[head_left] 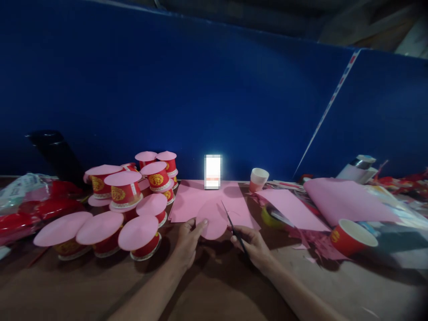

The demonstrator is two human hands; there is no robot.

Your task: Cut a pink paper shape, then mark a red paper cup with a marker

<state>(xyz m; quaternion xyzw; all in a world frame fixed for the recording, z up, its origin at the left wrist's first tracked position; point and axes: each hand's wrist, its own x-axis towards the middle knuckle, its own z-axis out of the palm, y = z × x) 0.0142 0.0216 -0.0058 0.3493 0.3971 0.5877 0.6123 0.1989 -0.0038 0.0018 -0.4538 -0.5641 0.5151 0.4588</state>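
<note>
My left hand (190, 238) pinches the left edge of a pink paper disc (212, 223) between thumb and fingers. In my right hand (251, 246) is a pair of dark scissors (234, 227), its narrow blades pointing up and left by the disc's right edge. Whether the blades touch the paper I cannot tell. Just behind both hands lies a stack of pink paper sheets (187, 203), partly covered by the disc.
Red cups with pink disc tops (138, 236) stand grouped and stacked on the left. A lit, blurred screen (213, 171) leans at the back. On the right are a white cup (260, 177), a red cup (351, 238), pink sheets (294, 207) and paper scraps (323, 244).
</note>
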